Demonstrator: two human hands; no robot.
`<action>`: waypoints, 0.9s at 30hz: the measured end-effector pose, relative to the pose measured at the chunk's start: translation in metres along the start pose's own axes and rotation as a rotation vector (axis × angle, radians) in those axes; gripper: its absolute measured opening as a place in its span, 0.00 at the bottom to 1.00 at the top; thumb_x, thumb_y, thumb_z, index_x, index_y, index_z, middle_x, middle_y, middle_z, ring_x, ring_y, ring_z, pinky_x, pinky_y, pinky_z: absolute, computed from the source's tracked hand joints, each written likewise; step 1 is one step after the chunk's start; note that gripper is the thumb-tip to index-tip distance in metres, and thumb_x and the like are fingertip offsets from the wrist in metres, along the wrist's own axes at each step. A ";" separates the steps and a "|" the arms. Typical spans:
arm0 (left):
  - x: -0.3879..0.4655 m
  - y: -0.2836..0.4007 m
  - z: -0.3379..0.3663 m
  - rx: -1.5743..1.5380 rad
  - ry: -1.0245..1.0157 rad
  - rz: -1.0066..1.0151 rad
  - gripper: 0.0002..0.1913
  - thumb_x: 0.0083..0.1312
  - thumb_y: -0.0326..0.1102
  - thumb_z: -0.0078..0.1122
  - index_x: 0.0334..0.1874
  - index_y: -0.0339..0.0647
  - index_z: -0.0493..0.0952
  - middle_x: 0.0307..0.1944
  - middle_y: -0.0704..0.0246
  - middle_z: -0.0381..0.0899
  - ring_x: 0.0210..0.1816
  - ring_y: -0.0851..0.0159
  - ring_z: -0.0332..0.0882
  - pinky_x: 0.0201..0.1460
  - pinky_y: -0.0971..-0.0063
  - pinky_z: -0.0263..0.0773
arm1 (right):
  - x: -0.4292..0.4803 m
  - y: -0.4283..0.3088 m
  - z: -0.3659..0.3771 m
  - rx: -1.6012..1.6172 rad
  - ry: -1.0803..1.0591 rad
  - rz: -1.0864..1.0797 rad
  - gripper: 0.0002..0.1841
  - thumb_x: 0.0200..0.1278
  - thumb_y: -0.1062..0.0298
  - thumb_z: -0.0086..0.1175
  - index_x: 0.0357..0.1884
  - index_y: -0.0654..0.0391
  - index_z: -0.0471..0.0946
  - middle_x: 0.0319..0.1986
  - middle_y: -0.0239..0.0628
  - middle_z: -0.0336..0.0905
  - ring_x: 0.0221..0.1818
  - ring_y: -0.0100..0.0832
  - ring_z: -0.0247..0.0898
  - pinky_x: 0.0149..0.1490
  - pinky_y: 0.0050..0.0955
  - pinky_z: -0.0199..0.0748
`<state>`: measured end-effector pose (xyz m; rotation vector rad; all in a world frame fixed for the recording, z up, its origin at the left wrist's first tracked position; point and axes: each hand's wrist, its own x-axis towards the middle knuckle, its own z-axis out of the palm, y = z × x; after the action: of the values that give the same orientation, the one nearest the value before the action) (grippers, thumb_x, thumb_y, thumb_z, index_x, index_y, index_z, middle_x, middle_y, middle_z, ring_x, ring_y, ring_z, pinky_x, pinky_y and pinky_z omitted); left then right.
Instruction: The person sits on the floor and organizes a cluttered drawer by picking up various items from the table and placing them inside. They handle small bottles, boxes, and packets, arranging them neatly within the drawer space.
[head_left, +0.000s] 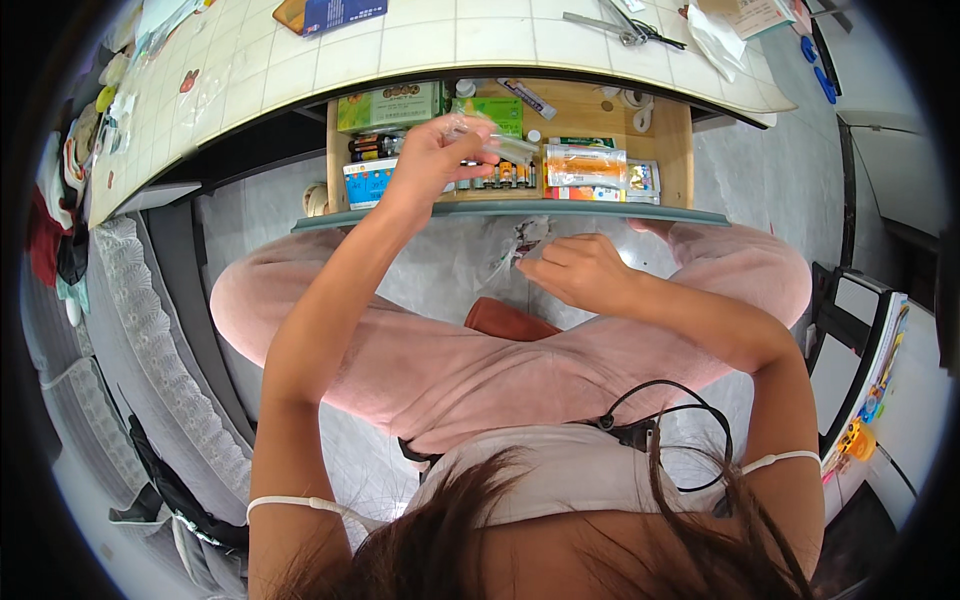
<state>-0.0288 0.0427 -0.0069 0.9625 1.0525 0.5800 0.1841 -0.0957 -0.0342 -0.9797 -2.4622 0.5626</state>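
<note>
My left hand (439, 154) is raised over the open wooden drawer (585, 126), fingers pinched on a clear plastic piece (510, 147), perhaps a wrapper or tube. Beneath it in the drawer lie a green box (501, 114) and a row of small bottles (510, 175). My right hand (583, 271) hovers in front of the drawer's front panel (517, 210), its fingers curled together. Whitish clear plastic (506, 259) shows by its fingertips; whether the fingers grip it or it lies on the floor behind, I cannot tell.
The drawer also holds a green-and-white carton (391, 106), a blue box (367, 184), an orange-and-white packet (585, 165) and a tube (529, 99). Above it runs a tiled-pattern tabletop (465, 45) with a metal caliper-like tool (600, 24). A reddish-brown object (510, 319) rests between my legs.
</note>
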 end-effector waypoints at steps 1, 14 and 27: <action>-0.001 0.000 0.000 -0.004 0.010 -0.003 0.12 0.72 0.39 0.57 0.48 0.37 0.78 0.42 0.69 0.81 0.42 0.72 0.80 0.48 0.76 0.79 | -0.004 0.004 0.006 -0.016 -0.079 0.034 0.09 0.52 0.72 0.59 0.36 0.57 0.77 0.29 0.37 0.71 0.27 0.39 0.75 0.27 0.37 0.72; 0.009 0.001 -0.002 0.184 0.029 -0.013 0.11 0.69 0.32 0.58 0.51 0.37 0.79 0.41 0.68 0.82 0.40 0.73 0.81 0.43 0.79 0.79 | -0.023 0.047 0.039 -0.106 -0.224 0.107 0.09 0.53 0.76 0.54 0.38 0.60 0.75 0.45 0.41 0.75 0.39 0.42 0.80 0.39 0.37 0.82; 0.017 -0.010 -0.003 0.238 -0.096 0.038 0.05 0.66 0.26 0.58 0.43 0.37 0.75 0.37 0.69 0.81 0.42 0.71 0.82 0.42 0.78 0.78 | -0.027 0.062 0.061 -0.096 -0.167 -0.036 0.07 0.57 0.70 0.54 0.38 0.58 0.77 0.51 0.38 0.76 0.53 0.38 0.75 0.49 0.34 0.80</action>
<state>-0.0246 0.0527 -0.0235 1.2095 1.0344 0.4413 0.2028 -0.0863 -0.1227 -0.9585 -2.6708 0.5379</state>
